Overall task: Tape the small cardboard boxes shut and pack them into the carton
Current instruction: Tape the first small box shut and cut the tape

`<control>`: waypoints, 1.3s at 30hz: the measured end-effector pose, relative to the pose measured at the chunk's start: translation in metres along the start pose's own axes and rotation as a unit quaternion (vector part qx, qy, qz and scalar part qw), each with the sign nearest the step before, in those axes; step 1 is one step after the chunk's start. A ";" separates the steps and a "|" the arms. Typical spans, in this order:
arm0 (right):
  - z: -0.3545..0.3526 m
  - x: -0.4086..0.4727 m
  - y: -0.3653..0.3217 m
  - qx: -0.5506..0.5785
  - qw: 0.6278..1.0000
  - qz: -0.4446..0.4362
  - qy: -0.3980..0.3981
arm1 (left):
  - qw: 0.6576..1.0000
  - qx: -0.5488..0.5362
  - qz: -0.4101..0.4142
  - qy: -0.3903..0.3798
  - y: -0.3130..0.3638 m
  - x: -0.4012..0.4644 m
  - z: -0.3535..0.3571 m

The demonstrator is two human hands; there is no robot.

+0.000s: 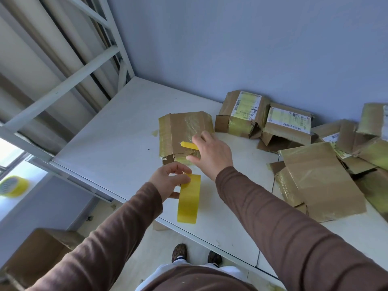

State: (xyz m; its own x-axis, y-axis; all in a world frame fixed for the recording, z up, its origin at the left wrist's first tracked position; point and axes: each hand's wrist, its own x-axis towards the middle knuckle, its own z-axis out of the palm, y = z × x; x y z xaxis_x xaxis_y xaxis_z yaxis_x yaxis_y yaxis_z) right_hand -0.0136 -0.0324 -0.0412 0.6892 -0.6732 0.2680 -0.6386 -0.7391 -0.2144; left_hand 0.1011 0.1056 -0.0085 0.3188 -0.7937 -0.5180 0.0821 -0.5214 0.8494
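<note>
Tape roll (188, 199) in left hand (168, 181), seemingly pinched

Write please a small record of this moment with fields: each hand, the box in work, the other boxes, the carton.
left hand: grips the yellow tape roll over the white table's edge
right hand: holds a yellow stick-shaped tool, fingers on the box
box in work: brown cardboard box with clear tape, on the table
other boxes: pile of small cardboard boxes at right, some with labels
carton: open brown carton on the floor, lower left
</note>
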 end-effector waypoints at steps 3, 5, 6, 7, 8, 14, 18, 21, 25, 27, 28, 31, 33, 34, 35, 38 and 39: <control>-0.010 -0.006 0.009 0.122 0.990 0.067 -0.021 | 0.999 0.038 0.015 -0.007 0.000 0.008 -0.004; -0.017 -0.018 0.022 0.270 0.946 0.177 0.012 | 0.998 0.055 0.037 0.012 -0.002 0.011 -0.003; -0.021 -0.026 0.025 0.334 0.914 0.231 0.023 | 0.997 0.058 0.047 0.022 -0.002 0.012 -0.002; -0.023 -0.037 0.025 0.384 0.883 0.269 0.014 | 0.996 0.060 0.056 0.030 -0.003 0.014 0.000; -0.025 -0.048 0.024 0.426 0.857 0.288 -0.015 | 0.995 0.064 0.067 0.035 -0.003 0.016 0.002; -0.023 -0.107 -0.012 0.531 0.790 0.266 -0.150 | 0.985 0.079 0.139 0.064 -0.007 0.025 0.010; -0.018 -0.116 -0.019 0.507 0.798 0.322 -0.044 | 0.983 0.047 0.160 0.075 -0.017 0.023 0.010; -0.030 -0.111 -0.014 0.540 0.784 0.306 -0.012 | 0.984 0.024 0.168 0.057 -0.016 0.015 0.016; -0.043 -0.094 -0.009 0.537 0.785 0.303 -0.064 | 0.979 0.030 0.200 0.018 -0.008 0.007 0.030; -0.039 -0.088 -0.001 0.476 0.819 0.316 -0.052 | 0.969 0.064 0.239 0.002 -0.009 0.005 0.034; -0.035 -0.089 0.004 0.432 0.847 0.305 -0.058 | 0.961 0.088 0.261 -0.005 -0.010 0.004 0.036; -0.036 -0.096 0.006 0.373 0.888 0.261 -0.073 | 0.949 0.133 0.287 -0.015 -0.015 0.002 0.035; -0.043 -0.102 -0.001 0.382 0.889 0.239 -0.078 | 0.942 0.150 0.300 -0.028 -0.018 0.001 0.036; -0.044 -0.104 -0.004 0.388 0.890 0.225 -0.083 | 0.936 0.159 0.312 -0.029 -0.020 0.000 0.037; -0.044 -0.106 -0.007 0.387 0.892 0.215 -0.091 | 0.928 0.173 0.329 -0.020 -0.021 0.000 0.039; -0.040 -0.111 -0.009 0.361 0.903 0.223 -0.061 | 0.908 0.199 0.368 0.018 -0.024 -0.003 0.047; -0.040 -0.112 -0.008 0.353 0.905 0.232 -0.042 | 0.909 0.196 0.366 0.021 -0.023 -0.005 0.048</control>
State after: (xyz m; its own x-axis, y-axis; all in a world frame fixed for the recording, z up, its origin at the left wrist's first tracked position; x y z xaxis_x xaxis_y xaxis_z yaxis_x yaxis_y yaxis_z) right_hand -0.0988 0.0499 -0.0321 0.4454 -0.8926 -0.0702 -0.5077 -0.1872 -0.8410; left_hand 0.0521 0.1067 -0.0307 0.1880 -0.9649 0.1832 -0.5071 0.0644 0.8595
